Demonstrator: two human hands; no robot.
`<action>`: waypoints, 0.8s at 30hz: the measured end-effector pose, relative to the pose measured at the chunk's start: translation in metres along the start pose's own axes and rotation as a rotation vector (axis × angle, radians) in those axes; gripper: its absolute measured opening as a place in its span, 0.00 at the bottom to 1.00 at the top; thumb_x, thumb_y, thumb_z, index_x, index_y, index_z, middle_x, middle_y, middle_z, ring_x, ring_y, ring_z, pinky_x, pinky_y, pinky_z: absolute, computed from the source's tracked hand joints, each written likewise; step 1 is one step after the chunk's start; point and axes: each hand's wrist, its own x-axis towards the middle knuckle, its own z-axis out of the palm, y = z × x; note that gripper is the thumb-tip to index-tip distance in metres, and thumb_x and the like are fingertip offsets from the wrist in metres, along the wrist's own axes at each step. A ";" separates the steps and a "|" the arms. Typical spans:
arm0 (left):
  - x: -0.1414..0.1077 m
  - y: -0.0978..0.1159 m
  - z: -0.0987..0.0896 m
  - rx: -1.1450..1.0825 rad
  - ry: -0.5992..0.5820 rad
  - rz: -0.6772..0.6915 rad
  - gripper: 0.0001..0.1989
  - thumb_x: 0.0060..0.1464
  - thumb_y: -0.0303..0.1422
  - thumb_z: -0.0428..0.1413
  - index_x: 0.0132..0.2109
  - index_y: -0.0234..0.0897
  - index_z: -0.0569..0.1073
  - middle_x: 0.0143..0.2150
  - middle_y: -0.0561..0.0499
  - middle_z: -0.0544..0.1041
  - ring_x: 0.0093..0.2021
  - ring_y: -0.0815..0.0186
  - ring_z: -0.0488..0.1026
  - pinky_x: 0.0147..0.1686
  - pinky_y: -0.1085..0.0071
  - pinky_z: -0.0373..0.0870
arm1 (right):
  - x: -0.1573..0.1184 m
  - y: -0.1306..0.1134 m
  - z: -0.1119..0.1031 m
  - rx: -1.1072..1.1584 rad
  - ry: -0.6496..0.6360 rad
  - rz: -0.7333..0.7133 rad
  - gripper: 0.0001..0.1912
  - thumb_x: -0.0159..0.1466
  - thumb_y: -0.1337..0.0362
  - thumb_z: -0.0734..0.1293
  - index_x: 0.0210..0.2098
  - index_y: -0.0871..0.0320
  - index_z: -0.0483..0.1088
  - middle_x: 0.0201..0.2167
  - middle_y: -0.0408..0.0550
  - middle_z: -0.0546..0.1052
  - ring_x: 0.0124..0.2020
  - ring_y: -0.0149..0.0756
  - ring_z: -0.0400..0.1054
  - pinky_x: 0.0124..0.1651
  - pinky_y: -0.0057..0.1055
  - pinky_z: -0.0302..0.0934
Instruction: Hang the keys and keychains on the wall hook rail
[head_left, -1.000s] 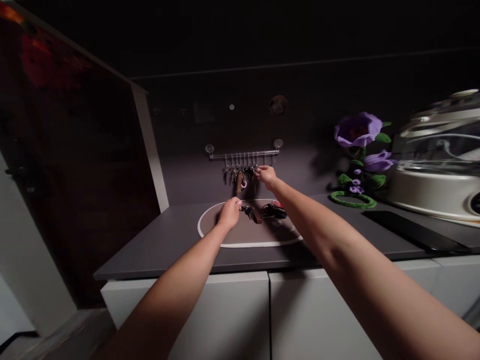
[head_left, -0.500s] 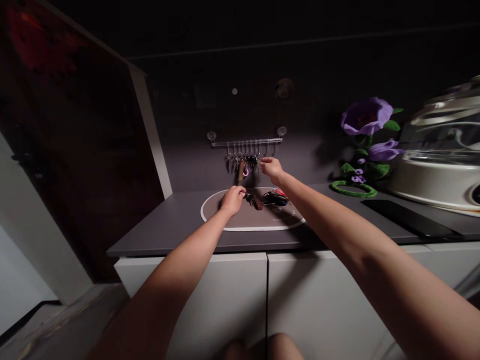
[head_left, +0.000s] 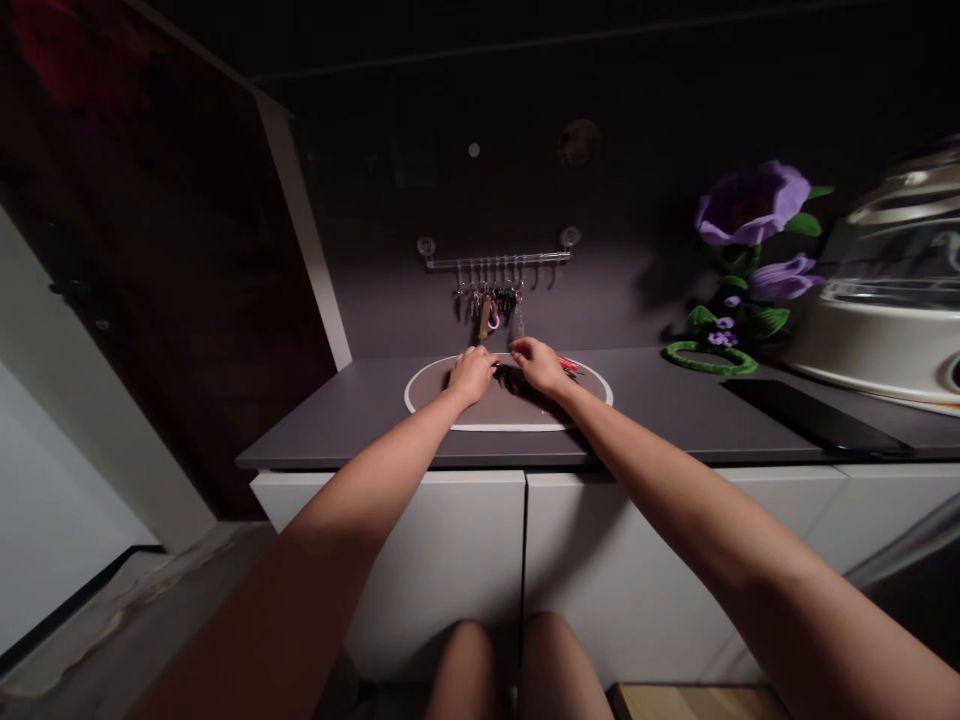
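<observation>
My left hand [head_left: 471, 376] is low over the oval mat [head_left: 480, 418], its fingers closed on the edge of a dark bunch of keys [head_left: 504, 376]. Beside it, my right hand [head_left: 538, 366] hovers above the mat, fingers loosely curled and a little apart, with nothing visible in them. It covers part of the dark pile on the mat; a red item [head_left: 569, 364] shows behind it. Several key sets [head_left: 504, 300] hang from hooks on a clear rail [head_left: 499, 262] on the wall. Among them are a brown strap [head_left: 486, 318] and, at the right, a clear tag [head_left: 517, 322] on a chain.
A purple flower decoration [head_left: 750, 210] with a green ring base stands at the right of the dark countertop [head_left: 315, 412]. Near it are a black phone-like slab [head_left: 817, 415] and a cream appliance [head_left: 885, 340]. White cabinet doors [head_left: 442, 560] lie below.
My right hand has come down from the hanging keys to the mat, next to my left hand. The clear tag now hangs free at the row's right end. The view has shifted slightly.
</observation>
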 end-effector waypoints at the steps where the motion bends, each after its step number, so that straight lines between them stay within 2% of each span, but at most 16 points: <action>1: 0.002 0.001 -0.001 0.019 -0.003 0.010 0.12 0.55 0.29 0.49 0.44 0.40 0.74 0.43 0.45 0.70 0.47 0.59 0.63 0.47 0.64 0.59 | -0.001 0.000 -0.001 -0.078 -0.024 -0.043 0.11 0.58 0.72 0.61 0.40 0.61 0.70 0.41 0.53 0.75 0.42 0.34 0.68 0.48 0.30 0.58; 4: 0.008 0.003 -0.003 0.060 -0.010 0.048 0.10 0.55 0.30 0.50 0.39 0.38 0.75 0.42 0.44 0.71 0.46 0.59 0.64 0.46 0.64 0.59 | -0.002 0.001 -0.002 -0.235 -0.087 -0.142 0.13 0.59 0.74 0.59 0.41 0.63 0.71 0.41 0.55 0.75 0.43 0.36 0.68 0.48 0.29 0.57; 9: 0.017 0.002 -0.004 0.146 -0.025 0.100 0.10 0.55 0.30 0.50 0.36 0.36 0.76 0.40 0.44 0.72 0.44 0.60 0.64 0.45 0.66 0.57 | 0.001 0.004 0.000 -0.329 -0.121 -0.170 0.14 0.60 0.74 0.57 0.42 0.64 0.70 0.40 0.56 0.75 0.42 0.37 0.68 0.46 0.28 0.57; 17: 0.017 -0.005 -0.003 0.166 -0.008 0.171 0.11 0.55 0.29 0.47 0.34 0.35 0.75 0.38 0.43 0.73 0.43 0.60 0.65 0.44 0.65 0.56 | 0.005 0.004 0.006 -0.317 -0.119 -0.134 0.13 0.59 0.74 0.59 0.41 0.62 0.71 0.40 0.55 0.76 0.42 0.38 0.68 0.46 0.28 0.58; 24: 0.018 -0.007 -0.009 0.184 0.003 0.179 0.11 0.55 0.27 0.47 0.34 0.36 0.75 0.36 0.44 0.74 0.43 0.60 0.64 0.44 0.65 0.56 | 0.008 0.004 0.007 -0.256 -0.109 -0.120 0.12 0.58 0.74 0.61 0.39 0.61 0.71 0.40 0.53 0.76 0.42 0.37 0.68 0.48 0.29 0.57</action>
